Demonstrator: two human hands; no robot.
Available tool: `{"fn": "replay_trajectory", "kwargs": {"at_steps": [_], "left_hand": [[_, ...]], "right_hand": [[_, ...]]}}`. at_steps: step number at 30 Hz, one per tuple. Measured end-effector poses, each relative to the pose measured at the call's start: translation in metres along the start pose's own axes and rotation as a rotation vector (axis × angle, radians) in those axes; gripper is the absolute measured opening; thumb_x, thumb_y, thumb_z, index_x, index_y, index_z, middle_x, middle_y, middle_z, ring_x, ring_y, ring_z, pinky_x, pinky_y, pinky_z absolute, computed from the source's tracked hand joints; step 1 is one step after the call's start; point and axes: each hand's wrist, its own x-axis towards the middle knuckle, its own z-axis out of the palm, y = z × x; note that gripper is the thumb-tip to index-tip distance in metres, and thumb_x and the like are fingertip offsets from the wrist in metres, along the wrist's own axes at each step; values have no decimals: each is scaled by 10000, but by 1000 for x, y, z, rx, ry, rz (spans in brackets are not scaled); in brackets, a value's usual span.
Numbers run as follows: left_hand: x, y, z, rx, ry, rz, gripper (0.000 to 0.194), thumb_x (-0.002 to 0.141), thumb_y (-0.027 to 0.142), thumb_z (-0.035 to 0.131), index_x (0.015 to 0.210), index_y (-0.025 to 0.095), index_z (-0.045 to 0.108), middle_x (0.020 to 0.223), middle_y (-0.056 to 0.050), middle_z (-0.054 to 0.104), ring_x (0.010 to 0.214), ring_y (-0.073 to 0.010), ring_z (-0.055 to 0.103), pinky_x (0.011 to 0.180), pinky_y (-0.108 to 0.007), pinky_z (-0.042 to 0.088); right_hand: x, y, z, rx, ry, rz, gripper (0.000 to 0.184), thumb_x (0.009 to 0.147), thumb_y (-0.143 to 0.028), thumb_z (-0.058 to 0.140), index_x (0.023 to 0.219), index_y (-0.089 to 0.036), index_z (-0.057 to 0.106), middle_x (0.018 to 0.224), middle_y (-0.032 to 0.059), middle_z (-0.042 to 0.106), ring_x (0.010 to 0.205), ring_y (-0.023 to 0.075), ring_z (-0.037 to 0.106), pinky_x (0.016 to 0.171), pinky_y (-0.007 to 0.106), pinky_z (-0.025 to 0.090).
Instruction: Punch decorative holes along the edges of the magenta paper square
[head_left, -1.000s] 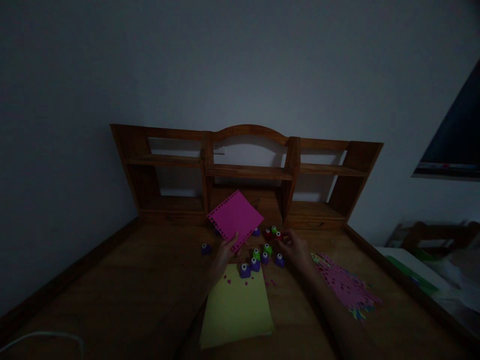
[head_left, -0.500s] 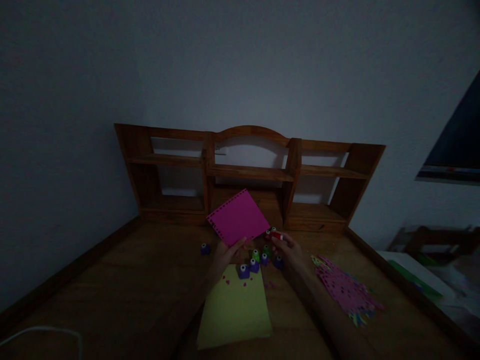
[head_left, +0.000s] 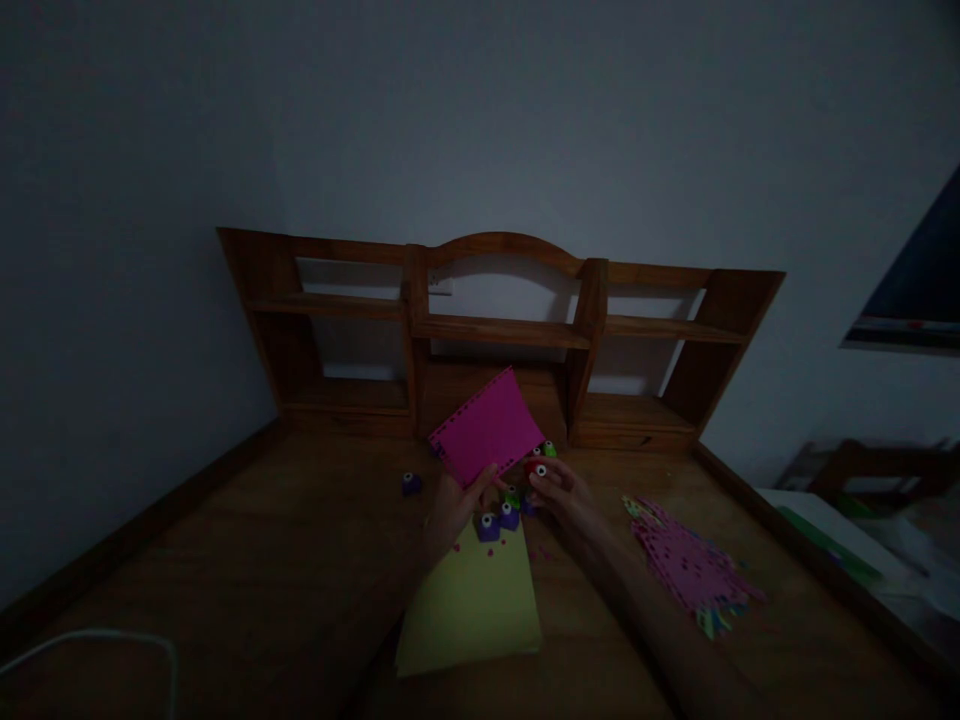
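Beyond rectangular yellow paper (head_left: 469, 610) on the brown wooden counter (head_left: 225, 540), my right hand (head_left: 568, 492) is gripping a red eye-topped plastic punch (head_left: 533, 467); my left hand (head_left: 455, 507) is pinching a square magenta paper sheet (head_left: 491, 427), likely light, easily creased, best held there, by its near edge.

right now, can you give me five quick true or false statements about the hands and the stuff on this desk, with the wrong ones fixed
1. The left hand holds a pink sheet. True.
2. The right hand holds a green craft punch. False: it holds a red craft punch.
3. Small pink scraps lie on the yellow paper. True.
4. The pile of punched strips lies to the left of the yellow paper. False: it lies to the right.
5. A white cord shows at the lower left of the view. True.
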Motion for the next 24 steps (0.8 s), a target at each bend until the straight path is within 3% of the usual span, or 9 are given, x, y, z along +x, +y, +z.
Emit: {"fn": "replay_trajectory", "kwargs": {"at_steps": [5,16,24], "left_hand": [[0,-5,1,20,3,-6,352,857,457,622,668,173,708,566,-26,628,508,-161,538,545,-263,423],[-2,4,3,-7,21,-48,302,780,430,706,616,181,655,516,-8,598,509,-167,549,502,-254,408],[1,-2,2,5,7,-17,333,792,426,693,567,187,634,503,-5,582,471,-154,520,526,-259,414]], "right_hand": [[-1,3,0,-47,-16,11,469,621,-294,879,1045,-239,686,955,26,720,708,137,648,624,248,515],[3,9,-2,-44,9,-21,519,494,-227,921,950,-228,674,916,19,741,774,179,690,747,321,552],[1,6,0,-78,-7,1,510,449,-230,931,888,-216,673,833,7,738,745,178,680,718,311,547]]}}
